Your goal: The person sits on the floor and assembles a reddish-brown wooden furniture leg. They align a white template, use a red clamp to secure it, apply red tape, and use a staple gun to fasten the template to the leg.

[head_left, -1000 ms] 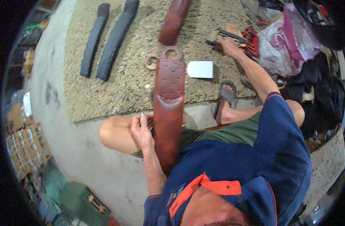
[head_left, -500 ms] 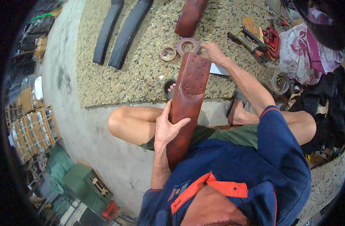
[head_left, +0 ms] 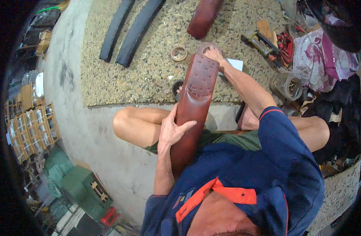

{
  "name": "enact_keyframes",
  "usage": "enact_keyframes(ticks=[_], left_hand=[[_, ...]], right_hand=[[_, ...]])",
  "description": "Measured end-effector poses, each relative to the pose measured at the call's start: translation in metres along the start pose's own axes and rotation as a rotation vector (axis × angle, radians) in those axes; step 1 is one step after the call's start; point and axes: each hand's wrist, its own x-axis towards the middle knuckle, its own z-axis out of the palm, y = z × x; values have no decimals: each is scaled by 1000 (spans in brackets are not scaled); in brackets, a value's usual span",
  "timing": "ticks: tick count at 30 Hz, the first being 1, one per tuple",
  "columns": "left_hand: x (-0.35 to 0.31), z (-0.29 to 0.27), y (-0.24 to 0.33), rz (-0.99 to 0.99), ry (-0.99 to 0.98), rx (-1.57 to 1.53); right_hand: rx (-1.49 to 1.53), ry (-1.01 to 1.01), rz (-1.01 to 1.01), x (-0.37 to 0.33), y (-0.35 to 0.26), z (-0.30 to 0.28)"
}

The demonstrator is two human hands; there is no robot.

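Observation:
A long padded piece (head_left: 200, 84) covered in reddish-brown leather slants up from my lap, with a curved seam and several small dents near its far end. My left hand (head_left: 174, 129) grips its left edge, thumb laid across the top. Just beyond the far end, my right hand (head_left: 213, 54) has its fingers on a wide, pale purplish roll of tape (head_left: 202, 46), partly hiding it; the fingertips are hard to make out. A smaller tan roll of tape (head_left: 179, 54) lies to the left of it. Beside my right wrist is a white flat sheet (head_left: 236, 64).
Two black padded strips (head_left: 140, 33) and another brown padded piece (head_left: 204, 19) lie on the speckled foam mat (head_left: 149, 86). At right are a tool with a dark grip (head_left: 263, 47), red clamps (head_left: 285, 47), a clear tub (head_left: 292, 88) and plastic bags (head_left: 318, 59).
My right hand has moved from beside the wide tape roll onto it, and the roll has shifted right. More of the white sheet shows. My left hand keeps its hold.

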Motion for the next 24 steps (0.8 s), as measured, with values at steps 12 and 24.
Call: enact_keyframes(ticks=[12,24], left_hand=[[-63,-48,120,344,-332,488],[37,-7,226,817,-729,631]], right_hand=[[1530,777,255,-174,96,-188],[1626,1460,-321,-479,44,-314]])
